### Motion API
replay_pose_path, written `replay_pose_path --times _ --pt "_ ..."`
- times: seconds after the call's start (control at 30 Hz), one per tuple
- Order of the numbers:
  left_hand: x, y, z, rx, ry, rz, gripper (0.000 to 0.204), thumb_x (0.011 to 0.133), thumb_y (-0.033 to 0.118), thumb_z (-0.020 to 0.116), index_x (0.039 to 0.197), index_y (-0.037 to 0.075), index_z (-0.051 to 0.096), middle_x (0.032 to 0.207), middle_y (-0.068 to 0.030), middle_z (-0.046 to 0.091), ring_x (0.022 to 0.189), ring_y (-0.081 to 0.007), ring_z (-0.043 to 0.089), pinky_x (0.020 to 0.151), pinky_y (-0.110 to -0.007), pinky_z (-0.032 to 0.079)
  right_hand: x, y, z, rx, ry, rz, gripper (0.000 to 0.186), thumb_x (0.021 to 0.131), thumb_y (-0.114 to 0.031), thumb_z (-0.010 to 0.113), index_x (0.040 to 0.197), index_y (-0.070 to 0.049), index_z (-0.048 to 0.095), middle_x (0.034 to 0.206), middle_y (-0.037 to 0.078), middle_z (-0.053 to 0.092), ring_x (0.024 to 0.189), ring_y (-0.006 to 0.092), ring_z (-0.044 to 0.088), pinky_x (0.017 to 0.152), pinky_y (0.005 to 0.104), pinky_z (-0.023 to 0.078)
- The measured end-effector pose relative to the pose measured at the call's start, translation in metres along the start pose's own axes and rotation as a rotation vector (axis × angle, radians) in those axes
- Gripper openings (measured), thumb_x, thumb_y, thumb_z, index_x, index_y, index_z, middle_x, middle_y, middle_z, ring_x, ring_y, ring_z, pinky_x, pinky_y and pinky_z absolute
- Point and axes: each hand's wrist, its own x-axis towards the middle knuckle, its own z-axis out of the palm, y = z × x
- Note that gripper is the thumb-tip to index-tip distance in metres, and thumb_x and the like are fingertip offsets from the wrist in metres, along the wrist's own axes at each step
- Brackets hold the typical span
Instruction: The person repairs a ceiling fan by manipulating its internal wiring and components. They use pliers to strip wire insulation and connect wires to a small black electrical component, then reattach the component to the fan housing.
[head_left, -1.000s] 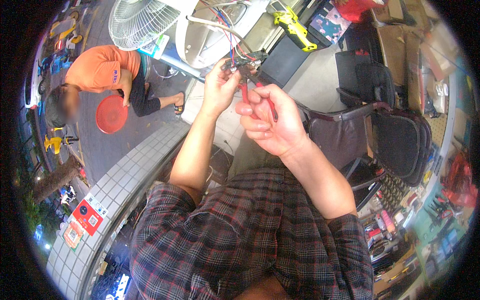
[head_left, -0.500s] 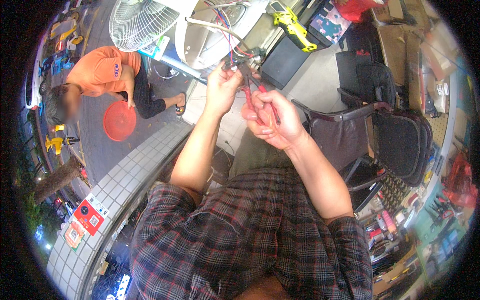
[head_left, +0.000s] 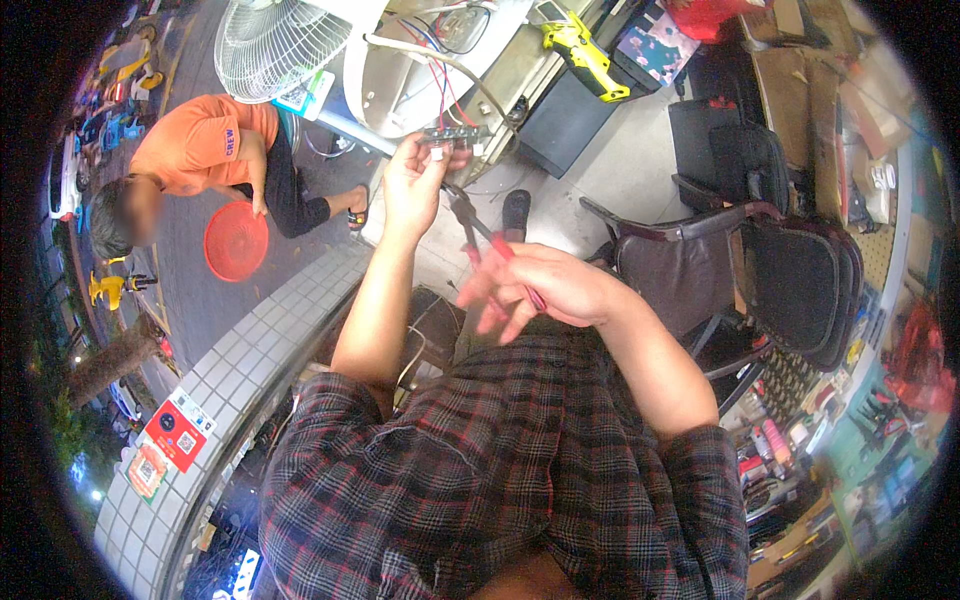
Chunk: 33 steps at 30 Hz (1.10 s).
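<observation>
My left hand [head_left: 412, 190] pinches a small dark switch block [head_left: 456, 133] with white buttons on it. Red and blue wires [head_left: 441, 90] run from this block up into an opened white fan base [head_left: 385, 95]. Below and to the right of it, my right hand [head_left: 560, 285] grips red-handled pliers [head_left: 464, 212], slightly blurred. Their dark jaws point up toward my left hand and stand apart from the switch block. Some fingers of the right hand are spread along the handles.
A white fan grille [head_left: 280, 50] is at the upper left. A yellow-green power tool [head_left: 585, 58] lies at the top, by a black box [head_left: 575, 120]. Chairs [head_left: 675, 265] stand right. Beyond a tiled ledge [head_left: 250, 325], a person in orange [head_left: 205, 145] holds a red basin [head_left: 237, 242].
The pliers in my right hand have moved away from the switch block, down toward my body. My left hand has shifted slightly left, still holding the block.
</observation>
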Motion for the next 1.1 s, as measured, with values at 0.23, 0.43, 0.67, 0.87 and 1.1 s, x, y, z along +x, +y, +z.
replay_pose_path --times 0.23,0.43,0.67,0.87,1.1 --pt "-0.037 -0.002 -0.012 0.033 0.126 -0.021 0.027 0.099 0.002 0.060 0.124 -0.005 0.052 0.117 -0.0191 0.068 0.101 -0.0246 0.070 0.088 -0.034 0.058 -0.015 0.032 -0.047 -1.184 0.482 -0.157 0.029 0.093 -0.025 0.056 0.111 -0.002 0.060 0.112 0.021 0.060 0.090 0.0353 0.067 0.078 0.0444 0.059" --pt "-0.048 0.006 -0.019 0.131 0.092 0.101 0.022 0.096 -0.003 0.064 0.116 -0.003 0.055 0.121 -0.0182 0.067 0.104 -0.0227 0.070 0.089 -0.033 0.058 0.019 0.045 -0.039 -1.549 0.809 -0.255 0.027 0.089 -0.022 0.061 0.108 -0.003 0.060 0.107 0.019 0.056 0.094 0.0400 0.067 0.083 0.0487 0.056" --pt "-0.054 0.004 -0.014 0.152 0.150 0.076 0.021 0.095 0.000 0.067 0.114 -0.002 0.059 0.104 -0.0115 0.069 0.091 -0.0192 0.071 0.080 -0.029 0.058 0.089 0.017 -0.045 -1.672 0.797 -0.591 0.030 0.086 -0.023 0.069 0.108 -0.004 0.061 0.113 0.018 0.056 0.105 0.0376 0.062 0.087 0.0457 0.055" --pt "-0.061 -0.016 -0.009 0.078 0.183 0.067 0.022 0.095 0.002 0.068 0.115 -0.001 0.058 0.105 -0.0116 0.069 0.094 -0.0185 0.070 0.080 -0.029 0.057 0.086 -0.005 -0.084 -1.336 0.935 -0.860 0.031 0.090 -0.020 0.069 0.113 -0.001 0.059 0.109 0.019 0.060 0.099 0.0378 0.063 0.087 0.0441 0.053" --pt "-0.041 -0.019 0.007 0.156 0.225 0.187 0.025 0.092 -0.001 0.071 0.114 -0.001 0.059 0.108 -0.0102 0.070 0.093 -0.0116 0.067 0.081 -0.024 0.054 0.129 -0.077 -0.142 -1.552 1.288 -0.907 0.039 0.101 -0.021 0.054 0.133 0.000 0.051 0.114 0.026 0.065 0.105 0.0427 0.063 0.091 0.0482 0.052"
